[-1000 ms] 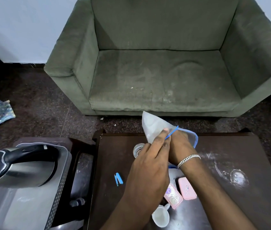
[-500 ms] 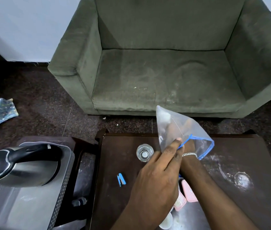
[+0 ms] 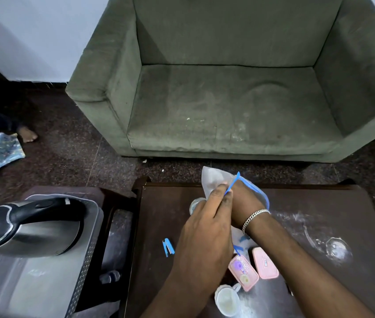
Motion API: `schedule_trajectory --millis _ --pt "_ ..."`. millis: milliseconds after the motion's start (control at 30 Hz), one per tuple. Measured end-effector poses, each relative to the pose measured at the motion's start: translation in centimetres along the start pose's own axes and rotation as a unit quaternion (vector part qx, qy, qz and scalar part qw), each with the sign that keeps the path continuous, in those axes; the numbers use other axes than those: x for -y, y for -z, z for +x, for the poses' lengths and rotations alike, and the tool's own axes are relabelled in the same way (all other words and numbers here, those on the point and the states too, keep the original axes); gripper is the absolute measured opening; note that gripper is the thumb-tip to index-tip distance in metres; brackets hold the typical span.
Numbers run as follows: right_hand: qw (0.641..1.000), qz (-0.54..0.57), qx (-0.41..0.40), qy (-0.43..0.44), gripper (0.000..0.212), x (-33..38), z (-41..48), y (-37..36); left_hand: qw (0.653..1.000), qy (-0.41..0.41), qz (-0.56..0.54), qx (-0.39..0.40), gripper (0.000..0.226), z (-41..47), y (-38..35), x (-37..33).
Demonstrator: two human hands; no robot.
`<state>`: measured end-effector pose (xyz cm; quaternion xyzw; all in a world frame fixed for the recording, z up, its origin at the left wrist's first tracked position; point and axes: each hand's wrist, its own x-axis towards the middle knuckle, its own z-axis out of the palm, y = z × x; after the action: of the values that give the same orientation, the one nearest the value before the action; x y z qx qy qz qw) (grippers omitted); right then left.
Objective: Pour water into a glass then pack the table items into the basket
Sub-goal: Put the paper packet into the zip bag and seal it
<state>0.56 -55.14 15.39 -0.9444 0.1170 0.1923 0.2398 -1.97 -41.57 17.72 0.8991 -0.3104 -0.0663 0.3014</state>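
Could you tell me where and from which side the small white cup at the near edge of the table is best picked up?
Judging by its pose, take the white cup by its handle, which juts toward the pink case; come from above and the right, since the left hand crosses its left side.

Both hands (image 3: pixel 224 214) pinched closed, right wrist crossing under left.

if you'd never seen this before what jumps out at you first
The two hands meeting over the dark table: the left hand pinches the blue-rimmed clear plastic bag while the right hand, a silver bracelet on its wrist, reaches into it. Behind them a big green sofa fills the upper frame. At far left a steel kettle sits on a metal tray.
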Motion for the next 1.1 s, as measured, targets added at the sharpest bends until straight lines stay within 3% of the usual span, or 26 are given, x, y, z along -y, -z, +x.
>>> schedule_trajectory --millis 133,233,367,467,567,667,867,1100 --pt "0.985 -0.101 -0.071 0.120 0.016 1.1 -0.6 -0.6 1.000 0.031 0.005 -0.001 0.057 0.1 -0.2 1.1" --pt "0.984 -0.083 -0.054 0.147 0.025 0.5 -1.2 0.2 0.998 0.059 -0.021 -0.025 0.053 0.3 0.1 1.7" --pt "0.965 -0.096 -0.110 0.219 0.028 1.2 -3.4 1.2 0.997 0.073 -0.016 -0.032 0.052 0.6 0.8 1.9" --pt "0.960 0.066 -0.177 0.208 0.032 0.9 -4.7 2.1 0.994 0.087 0.006 -0.064 0.054 1.0 1.5 2.5" --pt "0.929 0.239 -0.245 0.140 0.061 0.1 -5.6 3.5 0.993 0.096 0.022 -0.070 0.058 1.4 1.9 2.9" --pt "0.894 0.386 -0.212 0.087 0.080 -0.9 -6.1 5.6 0.993 0.094 0.030 -0.061 0.056 1.2 1.9 3.3" --pt "0.929 0.353 -0.104 0.037 0.014 -4.1 -6.6 9.2 0.990 0.128 0.038 -0.052 0.057 0.8 1.9 4.4" --pt "0.981 0.150 -0.123 -0.026 0.013 -9.5 -5.8 9.7 0.989 0.136 0.030 -0.051 0.058 0.6 1.7 4.9"
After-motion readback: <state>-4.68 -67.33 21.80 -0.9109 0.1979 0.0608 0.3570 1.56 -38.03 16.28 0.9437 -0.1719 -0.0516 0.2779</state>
